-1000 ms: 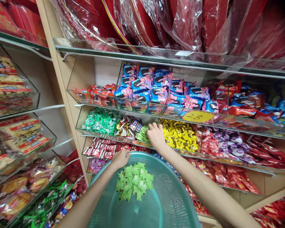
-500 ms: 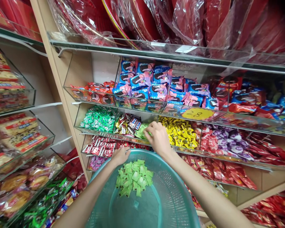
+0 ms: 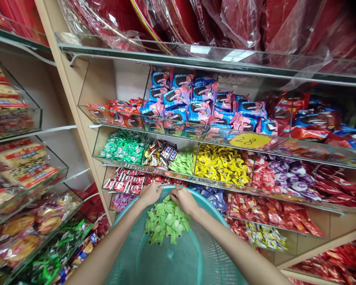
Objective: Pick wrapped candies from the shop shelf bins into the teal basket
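Note:
A teal plastic basket with perforated walls [image 3: 213, 233] is in front of me, a heap of small green-wrapped candies [image 3: 167, 223] lying in its far part. My left hand [image 3: 150, 194] is closed on the basket's far rim. Just inside that rim, my right hand [image 3: 184, 200] has its fingers curled downward around green candies at the top of the heap; how many it holds is hidden. On the shelf beyond, more green candies [image 3: 181, 162] lie between dark chocolate-coloured packets [image 3: 163, 152] and yellow-wrapped candies [image 3: 222, 164].
Glass-fronted shelves hold mint-green candies [image 3: 123, 146], blue-and-pink cookie packs [image 3: 176, 97], purple candies [image 3: 293, 174] and red packets [image 3: 273, 209]. A yellow price tag [image 3: 245, 140] hangs on one ledge. Another shelf unit with packaged biscuits [image 3: 20, 162] stands at the left.
My right hand has come back from the green candies on the shelf to the basket, over the heap. The left hand stays on the rim. The view has shifted slightly.

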Tool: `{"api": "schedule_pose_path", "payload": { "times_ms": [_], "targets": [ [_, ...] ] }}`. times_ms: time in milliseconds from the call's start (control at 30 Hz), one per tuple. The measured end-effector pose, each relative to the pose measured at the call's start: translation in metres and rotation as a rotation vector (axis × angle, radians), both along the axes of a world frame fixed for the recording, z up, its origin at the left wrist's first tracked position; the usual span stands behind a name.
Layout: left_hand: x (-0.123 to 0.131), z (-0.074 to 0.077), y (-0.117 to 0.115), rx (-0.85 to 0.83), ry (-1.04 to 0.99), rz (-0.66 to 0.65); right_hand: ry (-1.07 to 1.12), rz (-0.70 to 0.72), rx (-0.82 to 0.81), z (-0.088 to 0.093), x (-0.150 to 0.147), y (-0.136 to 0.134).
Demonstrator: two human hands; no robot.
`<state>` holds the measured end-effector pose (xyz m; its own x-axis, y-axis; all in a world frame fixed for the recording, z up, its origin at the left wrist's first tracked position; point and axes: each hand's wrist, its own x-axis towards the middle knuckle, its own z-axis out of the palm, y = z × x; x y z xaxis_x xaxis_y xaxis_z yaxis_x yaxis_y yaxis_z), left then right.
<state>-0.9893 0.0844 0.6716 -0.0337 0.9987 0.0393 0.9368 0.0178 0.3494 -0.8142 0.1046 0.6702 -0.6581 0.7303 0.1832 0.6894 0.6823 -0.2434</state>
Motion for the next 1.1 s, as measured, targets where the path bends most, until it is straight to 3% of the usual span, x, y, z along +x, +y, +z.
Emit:
{"api": "schedule_pose_path", "payload": {
  "times_ms": [333,600,733,867,1000,1100],
  "targets": [
    [-0.002,-0.002,-0.001,-0.004,-0.002,0.011,0.157,0.045,0.089,-0.021,-0.002,0.011],
    [-0.002,-0.001,-0.001,-0.003,-0.010,0.017,-0.258,-0.010,0.168,-0.016,0.004,0.002],
    [-0.004,-0.006,0.001,-0.002,-0.014,0.019,-0.292,0.054,0.273,0.014,0.008,-0.008],
    [-0.004,-0.007,0.002,-0.010,-0.019,0.025,-0.141,0.103,0.379,0.070,0.010,-0.008],
    [-0.002,-0.004,0.003,-0.033,-0.016,0.019,-0.078,-0.007,0.514,0.119,0.007,0.011],
    [-0.001,-0.003,0.004,-0.033,-0.025,0.019,-0.156,-0.120,0.585,0.131,0.001,0.029]
  ]
}}
